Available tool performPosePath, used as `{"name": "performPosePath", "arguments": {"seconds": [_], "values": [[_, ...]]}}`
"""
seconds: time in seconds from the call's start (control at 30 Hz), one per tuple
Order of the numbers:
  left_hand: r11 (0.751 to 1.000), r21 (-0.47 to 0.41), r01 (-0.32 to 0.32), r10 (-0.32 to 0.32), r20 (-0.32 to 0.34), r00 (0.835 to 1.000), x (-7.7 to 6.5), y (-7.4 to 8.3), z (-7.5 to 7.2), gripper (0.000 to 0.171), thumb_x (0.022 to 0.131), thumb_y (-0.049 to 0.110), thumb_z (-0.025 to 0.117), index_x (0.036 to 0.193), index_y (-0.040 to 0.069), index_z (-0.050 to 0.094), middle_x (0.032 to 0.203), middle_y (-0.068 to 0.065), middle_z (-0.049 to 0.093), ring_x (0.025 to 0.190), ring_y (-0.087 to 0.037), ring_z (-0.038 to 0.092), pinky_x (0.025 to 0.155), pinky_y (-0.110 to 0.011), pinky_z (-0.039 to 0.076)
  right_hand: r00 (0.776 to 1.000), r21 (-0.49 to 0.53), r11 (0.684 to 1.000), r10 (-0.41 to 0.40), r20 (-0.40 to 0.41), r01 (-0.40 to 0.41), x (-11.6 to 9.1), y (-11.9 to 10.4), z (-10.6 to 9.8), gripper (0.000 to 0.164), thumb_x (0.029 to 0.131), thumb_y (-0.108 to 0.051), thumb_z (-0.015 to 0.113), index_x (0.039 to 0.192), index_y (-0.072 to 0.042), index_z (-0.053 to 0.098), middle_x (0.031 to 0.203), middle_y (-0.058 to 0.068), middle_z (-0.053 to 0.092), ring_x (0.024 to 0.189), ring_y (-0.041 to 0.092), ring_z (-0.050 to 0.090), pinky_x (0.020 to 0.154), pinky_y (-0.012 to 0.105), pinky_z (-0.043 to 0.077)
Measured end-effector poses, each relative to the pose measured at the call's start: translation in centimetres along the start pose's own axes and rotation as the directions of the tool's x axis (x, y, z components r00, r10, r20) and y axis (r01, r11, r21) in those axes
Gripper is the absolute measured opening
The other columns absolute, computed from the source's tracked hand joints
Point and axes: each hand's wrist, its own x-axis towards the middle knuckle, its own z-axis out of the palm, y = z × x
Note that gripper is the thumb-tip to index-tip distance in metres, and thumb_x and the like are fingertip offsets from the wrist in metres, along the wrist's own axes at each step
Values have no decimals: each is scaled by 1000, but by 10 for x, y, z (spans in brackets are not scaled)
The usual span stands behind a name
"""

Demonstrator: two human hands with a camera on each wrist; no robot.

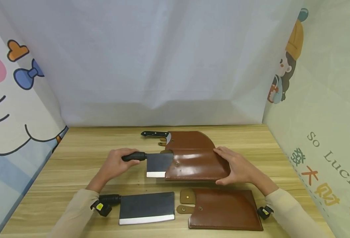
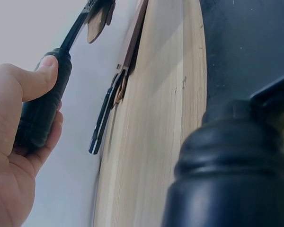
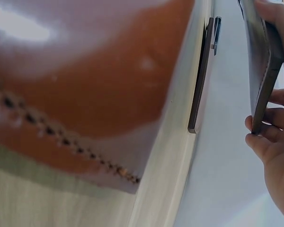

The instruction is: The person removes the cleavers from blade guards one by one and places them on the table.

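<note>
brown leather, glossy along its middle, makes up the held sheath (image 1: 198, 165), which is raised off the wooden table (image 1: 82, 145). the right hand (image 1: 241, 167) grips its right end, thumb at the near edge and fingertips at the far one. the held cleaver (image 1: 158, 162) enters the held sheath by its left mouth: part of the dark blade shows outside, its pale edge facing the person, and the rest is hidden within. to the left of the held sheath, the left hand (image 1: 115, 163) is closed round the cleaver's black handle (image 1: 141, 155), the thumb laid along it.

just beyond the held sheath, the back sheath (image 1: 189, 139) lies on the table, its near part covered in the head view. a knife (image 1: 154, 134) sits in it, with the riveted handle sticking out leftward.

nearer the person than the held sheath, and to its left, the near cleaver (image 1: 146, 206) lies flat with its blade bare, its handle close to the left wrist camera (image 1: 103, 209). also nearer, and slightly right of the held sheath, the near sheath (image 1: 225, 209) lies flat, two tan tabs (image 1: 187, 196) pointing left. far behind the held sheath hangs a pale sheet (image 1: 163, 66).
</note>
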Motion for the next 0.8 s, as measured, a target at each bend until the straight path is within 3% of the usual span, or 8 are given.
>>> {"name": "performPosePath", "arguments": {"seconds": [0.43,0.8], "values": [[999,26,-33,34,-34,999,-2,-5,-4,41,86,21,85,122,5,75,116,-14,75,100,-33,73,78,-49,59,1000,-25,1000,-19,-23,18,-2,3,-2,117,66,-65,87,151,2,44,151,29,46,139,49,44,107,64,43],[1000,28,-2,2,-15,1000,-8,-8,-10,41,87,20,83,124,6,74,119,-14,74,101,-32,73,78,-48,59,1000,-25,1000,-1,-18,1,-6,7,0,118,65,-65,88,152,0,43,152,26,46,139,47,45,106,63,44]]}}
